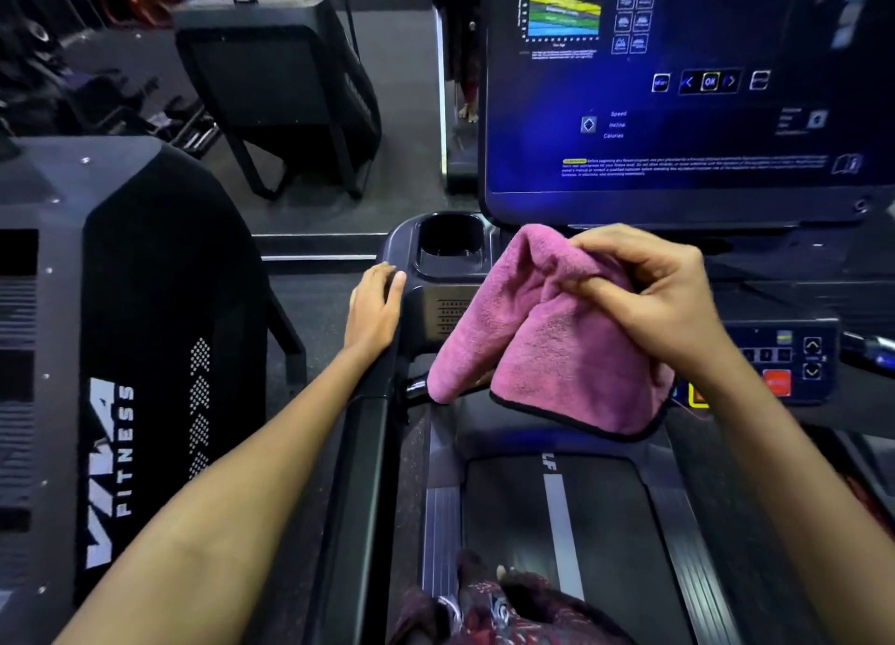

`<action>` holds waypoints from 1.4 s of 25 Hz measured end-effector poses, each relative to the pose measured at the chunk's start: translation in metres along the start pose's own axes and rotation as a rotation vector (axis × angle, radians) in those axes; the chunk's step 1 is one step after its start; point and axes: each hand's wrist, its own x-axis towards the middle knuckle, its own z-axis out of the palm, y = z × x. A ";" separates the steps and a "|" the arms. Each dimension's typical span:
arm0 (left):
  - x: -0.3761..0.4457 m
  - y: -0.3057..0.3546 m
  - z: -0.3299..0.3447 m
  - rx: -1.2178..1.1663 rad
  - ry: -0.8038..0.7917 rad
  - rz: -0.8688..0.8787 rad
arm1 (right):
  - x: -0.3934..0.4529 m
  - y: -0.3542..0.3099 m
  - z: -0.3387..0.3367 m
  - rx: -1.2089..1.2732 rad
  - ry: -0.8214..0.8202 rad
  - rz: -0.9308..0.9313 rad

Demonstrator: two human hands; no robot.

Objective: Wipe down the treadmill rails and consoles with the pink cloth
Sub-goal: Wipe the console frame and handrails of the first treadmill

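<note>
Gym treadmill console (678, 87), empty cup holder (450, 240), right hand (663, 300) gripping pink cloth (547, 339)

Your pink cloth (547, 334) has a thin black edging. The console screen (678, 87) glows deep blue, showing a chart (564, 14) banded yellow, green and blue. The keypad (787, 358) is black with a red button (778, 382). White lettering and dot chevrons mark the neighbouring black treadmill shroud (145, 353).
</note>
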 end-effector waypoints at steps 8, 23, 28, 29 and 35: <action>-0.063 0.062 -0.010 -0.512 -0.375 0.204 | 0.012 0.017 0.021 0.076 0.193 0.191; -0.045 0.090 -0.021 -0.386 -0.442 0.095 | 0.035 0.018 0.037 -0.198 -0.205 0.052; -0.043 0.106 -0.018 -0.016 -0.329 0.422 | 0.053 0.015 0.027 -0.562 -0.360 0.053; -0.042 0.106 -0.022 0.015 -0.337 0.461 | 0.057 0.012 0.021 -0.623 -0.406 0.029; -0.019 0.102 -0.065 0.140 -0.353 0.653 | 0.077 0.013 -0.020 -1.056 -0.745 0.003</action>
